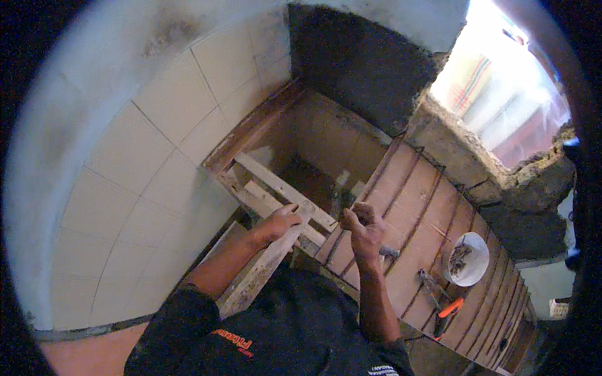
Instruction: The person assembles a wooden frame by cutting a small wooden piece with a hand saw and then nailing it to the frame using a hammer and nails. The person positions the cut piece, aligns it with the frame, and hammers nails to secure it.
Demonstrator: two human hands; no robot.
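My left hand [282, 224] is closed around the upper end of a rough wooden board [266, 271], which slants down toward my body. Pale wooden slats [276, 182] cross the gap just beyond that hand. My right hand [365, 229] is a fist above the near left corner of the brown panel [407, 216]. What the fist holds, if anything, is hidden by the fingers. Beside the right wrist a short grey cylindrical piece [389, 251] shows, perhaps a tool's end; whether it joins what is in the fist I cannot tell.
Dark metal rods [411, 199] lie across the panel. On it stand a white bucket [480, 260] with brownish bits inside and a tool with an orange handle [451, 307]. A tiled wall [144, 188] rises left; a rough-edged opening [501, 94] lies far right. Beyond the slats is a recess [313, 169].
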